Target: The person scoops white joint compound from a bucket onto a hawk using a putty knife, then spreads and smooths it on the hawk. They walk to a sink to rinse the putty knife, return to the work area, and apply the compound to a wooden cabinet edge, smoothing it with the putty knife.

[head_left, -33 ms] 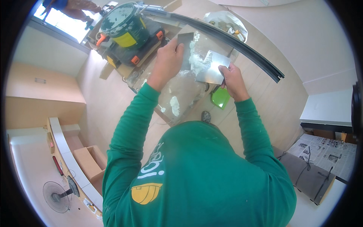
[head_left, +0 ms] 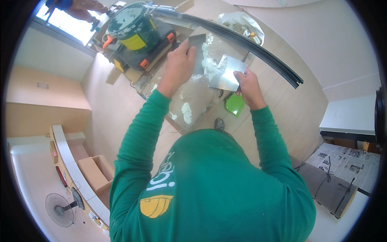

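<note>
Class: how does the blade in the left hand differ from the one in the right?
The left blade looks dark grey; the right blade gleams silver. The left hand hides much of the left blade, while the right hand covers only the right blade's edge. Both look flat.

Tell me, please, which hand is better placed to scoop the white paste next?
Probably the right hand: its shiny blade has white paste at its left edge. The left hand holds a darker blade; paste contact is unclear.
</note>
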The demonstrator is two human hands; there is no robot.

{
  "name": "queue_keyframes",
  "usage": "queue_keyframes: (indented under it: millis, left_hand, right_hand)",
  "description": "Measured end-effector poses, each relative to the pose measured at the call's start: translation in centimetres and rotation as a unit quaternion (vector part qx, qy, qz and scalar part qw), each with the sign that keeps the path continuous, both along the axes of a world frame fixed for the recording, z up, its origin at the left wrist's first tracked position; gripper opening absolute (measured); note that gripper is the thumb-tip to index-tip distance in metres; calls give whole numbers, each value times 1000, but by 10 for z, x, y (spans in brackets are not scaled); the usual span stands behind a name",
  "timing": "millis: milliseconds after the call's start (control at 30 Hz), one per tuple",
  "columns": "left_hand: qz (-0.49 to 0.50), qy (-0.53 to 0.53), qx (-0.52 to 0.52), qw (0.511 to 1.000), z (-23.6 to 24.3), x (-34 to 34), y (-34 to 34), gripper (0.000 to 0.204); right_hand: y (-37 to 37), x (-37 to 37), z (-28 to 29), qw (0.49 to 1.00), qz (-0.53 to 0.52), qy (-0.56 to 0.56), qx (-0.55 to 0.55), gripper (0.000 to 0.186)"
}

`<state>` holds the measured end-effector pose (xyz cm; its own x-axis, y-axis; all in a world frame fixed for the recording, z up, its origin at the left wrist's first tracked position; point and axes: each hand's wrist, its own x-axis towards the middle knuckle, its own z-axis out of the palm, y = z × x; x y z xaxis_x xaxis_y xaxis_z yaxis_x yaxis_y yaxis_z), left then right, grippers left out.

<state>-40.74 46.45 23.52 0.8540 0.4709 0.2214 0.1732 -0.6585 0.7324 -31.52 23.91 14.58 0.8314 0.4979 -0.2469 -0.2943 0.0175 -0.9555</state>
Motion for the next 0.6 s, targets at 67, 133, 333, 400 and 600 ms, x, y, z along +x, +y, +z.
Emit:
queue_keyframes:
  millis: [67, 133, 333, 400, 600]
  left_hand:
    - [24, -6, -36, 999, -9, -5, 2, 26]
    - [56, -43, -56, 996, -24, -7, 9, 26]
    - [112, -89, -212, 967, -89, -1, 53, 29]
    - [112, -106, -350, 924, -83, -3, 50, 28]
    - [102, -147, -529, 830, -91, -19, 25, 29]
  right_hand:
    - [-5, -10, -5, 1000, -11, 14, 1, 24]
    - [-1, -30, -6, 999, -33, 10, 18, 25]
    - [15, -18, -7, 996, -25, 52, 73, 24]
    - [15, -13, -1, 989, -26, 84, 117, 24]
    - [24, -27, -2, 984, -57, 117, 124, 27]
